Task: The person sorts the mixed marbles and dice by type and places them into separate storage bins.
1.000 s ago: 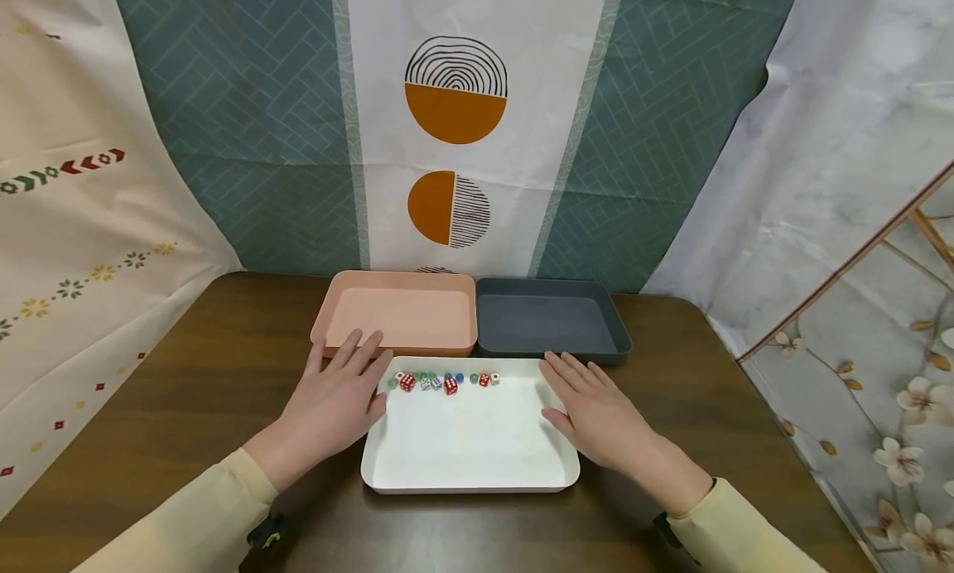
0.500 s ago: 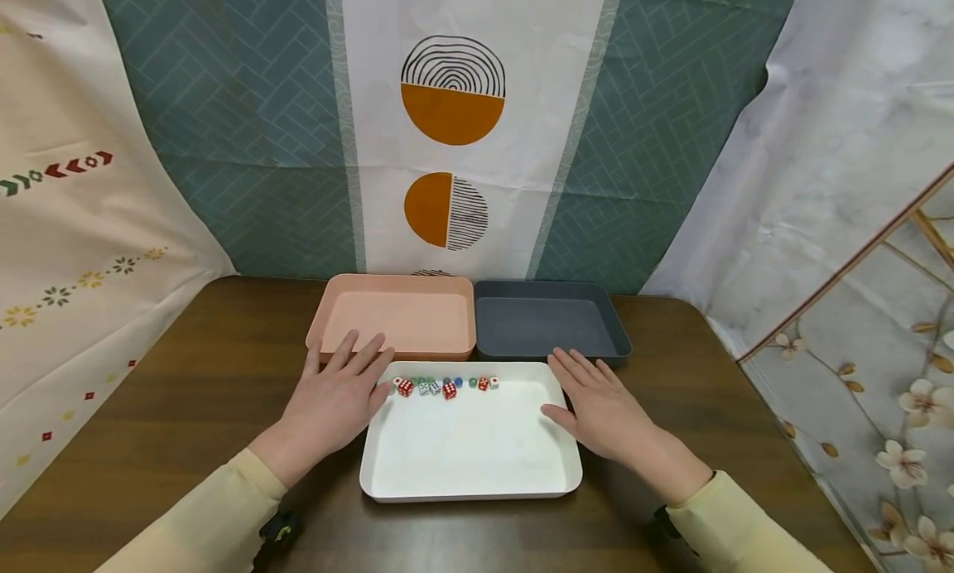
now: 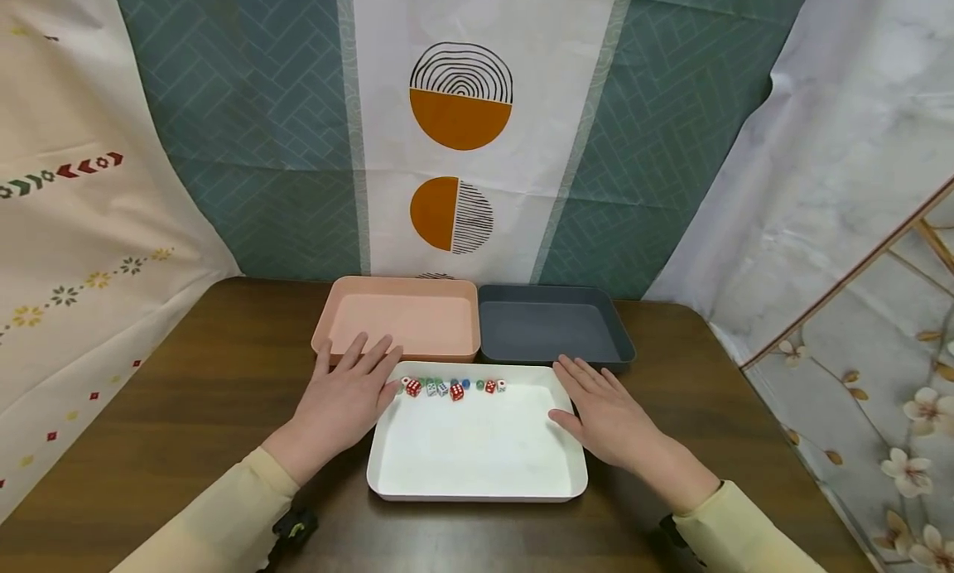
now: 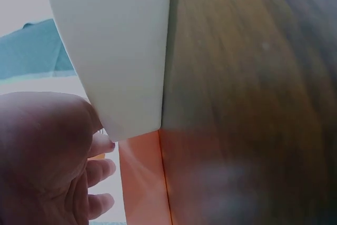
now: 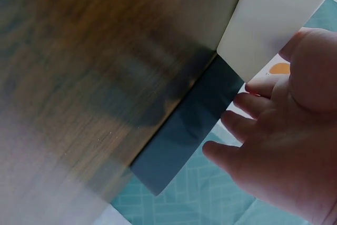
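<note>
Both hands unfolded, nothing gripped. Left hand (image 3: 344, 403): fingers straight and spread, at far-left corner of white tray (image 3: 477, 461), fingertips over near edge of pink tray (image 3: 406, 312). Right hand (image 3: 607, 420): fingers straight, near together, thumb apart, at white tray's far-right corner, fingertips by near edge of dark blue-grey tray (image 3: 551, 325). Whether either hand touches a rim: cannot tell.

In white tray, loose line along far wall, mostly left and middle: red dice (image 3: 457, 392), white dice (image 3: 431, 389), green balls (image 3: 480, 385), blue balls (image 3: 466, 384). Left thumb close to the line's left end. Pink and dark trays side by side, just beyond white one. All three on brown wood-grain surface (image 3: 246, 374). Behind: teal-and-white cloth (image 3: 291, 101). Right side: floral cloth (image 3: 905, 474). Pale yellow sleeves (image 3: 216, 515).
</note>
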Motion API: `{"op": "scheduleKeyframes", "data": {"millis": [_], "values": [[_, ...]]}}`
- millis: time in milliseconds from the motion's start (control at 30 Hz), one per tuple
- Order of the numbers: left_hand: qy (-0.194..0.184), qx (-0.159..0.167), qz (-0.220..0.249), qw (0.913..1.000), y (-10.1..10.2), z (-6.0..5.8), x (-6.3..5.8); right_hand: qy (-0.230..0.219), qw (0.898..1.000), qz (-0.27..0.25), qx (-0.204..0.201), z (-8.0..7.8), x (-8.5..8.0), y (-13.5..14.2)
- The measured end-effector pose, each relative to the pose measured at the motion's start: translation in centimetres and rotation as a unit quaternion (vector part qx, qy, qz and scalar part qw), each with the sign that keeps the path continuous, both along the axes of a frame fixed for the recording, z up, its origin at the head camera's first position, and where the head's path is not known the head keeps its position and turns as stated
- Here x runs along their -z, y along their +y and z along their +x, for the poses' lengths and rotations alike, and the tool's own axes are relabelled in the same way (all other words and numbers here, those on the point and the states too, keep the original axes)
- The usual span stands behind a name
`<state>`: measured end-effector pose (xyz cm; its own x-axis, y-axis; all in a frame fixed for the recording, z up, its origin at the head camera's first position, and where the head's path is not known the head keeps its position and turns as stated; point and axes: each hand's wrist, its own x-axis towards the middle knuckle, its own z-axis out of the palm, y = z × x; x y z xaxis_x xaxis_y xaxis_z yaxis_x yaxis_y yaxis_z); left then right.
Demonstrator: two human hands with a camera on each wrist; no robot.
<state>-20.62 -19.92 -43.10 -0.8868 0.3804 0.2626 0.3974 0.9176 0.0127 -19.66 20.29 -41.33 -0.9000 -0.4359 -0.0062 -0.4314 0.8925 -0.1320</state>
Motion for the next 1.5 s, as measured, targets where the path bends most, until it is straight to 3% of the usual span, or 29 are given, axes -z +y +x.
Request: {"op": "scheduleKeyframes", "data": {"millis": [400, 667, 900, 1500], "values": [[-0.012, 0.011, 0.006, 0.9999, 0.4, -0.1, -0.5, 0.040, 0.999, -0.010, -0.013, 0.2, -0.3, -0.2], [-0.054, 0.014, 0.024, 0.9982, 0.4, -0.3, -0.6, 0.078, 0.996, -0.017, -0.046, -0.7, -0.5, -1.4], [-0.061, 0.016, 0.024, 0.9977, 0.4, -0.5, -0.4, 0.074, 0.993, -0.033, -0.085, -1.7, -0.4, -2.5], [-0.082, 0.015, 0.027, 0.9962, 0.2, -0.5, 0.4, 0.065, 0.988, -0.034, -0.138, -3.3, 0.3, -4.2]]}}
